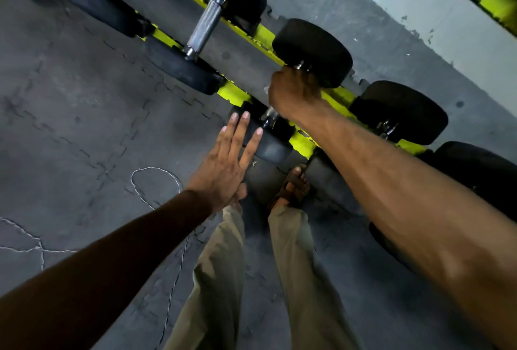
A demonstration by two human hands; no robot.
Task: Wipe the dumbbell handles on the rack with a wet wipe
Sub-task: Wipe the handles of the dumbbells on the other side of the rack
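The right forearm (pixel 419 210) fills the near right of the view, with the left forearm (pixel 98 279) lower left. Both reach over the grey floor mats (pixel 70 98) to the yellow rack (pixel 235 92). Across its rails lies the dumbbell (pixel 313 50) being worked on, its 2 black heads either side of a chrome handle (pixel 270 116) that is mostly covered.

The right grip (pixel 293 95) is curled tight round that handle. A white scrap at its edge looks like the wet wipe (pixel 266 89), though too little shows to be sure. The left grip (pixel 223 170) is flat, with straight fingers on the near head, and holds nothing.

My worry is that a hard twisting rub could roll the dumbbell forward off the rail, and a sandalled foot (pixel 296 184) stands right beneath. The bunched wipe may also miss the handle's ends.
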